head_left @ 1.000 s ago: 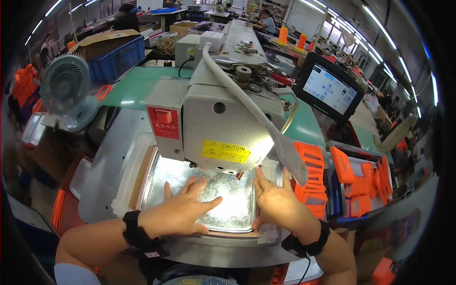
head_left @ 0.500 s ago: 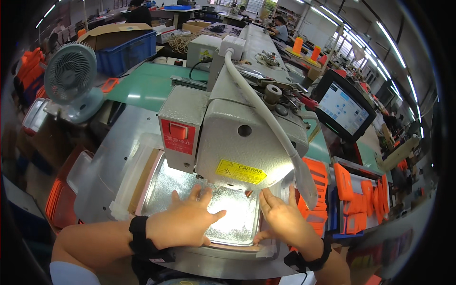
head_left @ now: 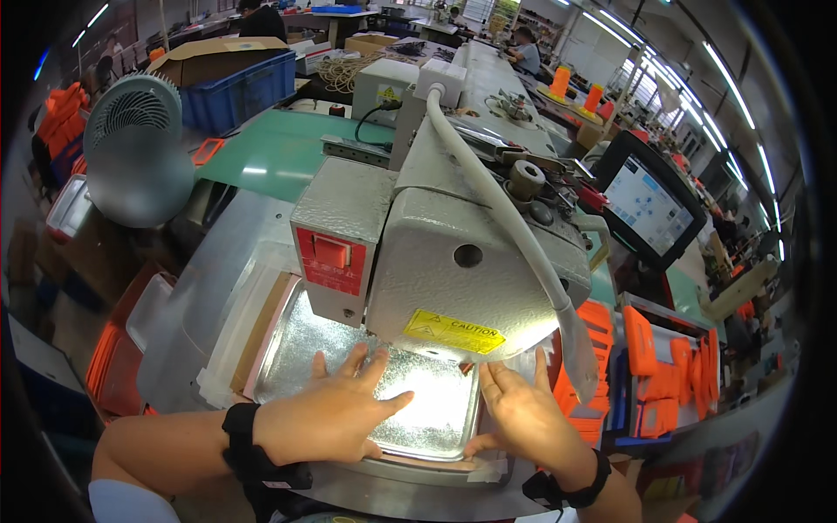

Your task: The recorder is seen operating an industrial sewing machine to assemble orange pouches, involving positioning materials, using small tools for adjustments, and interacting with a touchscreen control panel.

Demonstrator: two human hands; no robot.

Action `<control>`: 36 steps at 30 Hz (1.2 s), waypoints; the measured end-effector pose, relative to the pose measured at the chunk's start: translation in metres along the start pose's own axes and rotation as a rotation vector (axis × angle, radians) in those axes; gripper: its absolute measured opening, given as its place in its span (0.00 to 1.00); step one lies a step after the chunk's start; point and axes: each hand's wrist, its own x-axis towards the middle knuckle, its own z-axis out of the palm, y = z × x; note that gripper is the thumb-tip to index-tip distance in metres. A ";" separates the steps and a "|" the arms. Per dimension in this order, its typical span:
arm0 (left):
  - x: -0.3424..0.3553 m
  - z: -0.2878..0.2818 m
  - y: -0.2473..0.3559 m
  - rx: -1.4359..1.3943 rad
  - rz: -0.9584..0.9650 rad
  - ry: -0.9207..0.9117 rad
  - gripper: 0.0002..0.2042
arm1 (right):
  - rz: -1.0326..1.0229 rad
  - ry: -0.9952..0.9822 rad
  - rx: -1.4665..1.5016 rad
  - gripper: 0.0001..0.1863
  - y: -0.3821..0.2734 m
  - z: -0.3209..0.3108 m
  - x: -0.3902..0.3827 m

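Under the grey head of a sewing machine (head_left: 436,261), a shiny silver rectangular plate or tray (head_left: 305,349) lies in a frame, brightly lit by the lamp. My left hand (head_left: 323,418) rests on the plate's lower left part, fingers spread and pointing forward. My right hand (head_left: 519,405) lies along the plate's right edge, fingers stretched out and thumb at the near right corner. Neither hand grasps anything. A pale board with a brown strip (head_left: 261,331) borders the plate on the left. Whatever is under the machine head at the plate's back edge is mostly hidden.
Orange pieces (head_left: 654,375) in a tray at right, more orange items (head_left: 118,357) at left. A fan (head_left: 131,166), blue crate (head_left: 235,96), screen (head_left: 649,200) and green tabletop (head_left: 261,157) surround the machine. Co-workers (head_left: 526,52) sit farther back.
The view has shifted, so the machine sits further right and a little lower. Both hands keep nearly the same places on the plate. The fan's front now looks smeared.
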 end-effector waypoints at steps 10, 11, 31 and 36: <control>0.001 0.001 0.000 -0.007 0.014 0.005 0.36 | -0.007 0.019 0.001 0.65 0.001 -0.002 -0.001; 0.002 0.002 0.000 -0.014 0.005 0.013 0.37 | -0.010 0.023 0.005 0.65 0.001 0.000 0.000; -0.021 -0.002 -0.028 0.039 -0.031 -0.031 0.36 | -0.020 -0.028 0.040 0.64 -0.024 -0.006 0.024; -0.028 0.000 -0.042 0.025 0.007 0.029 0.37 | -0.027 -0.002 0.026 0.63 -0.030 -0.003 0.029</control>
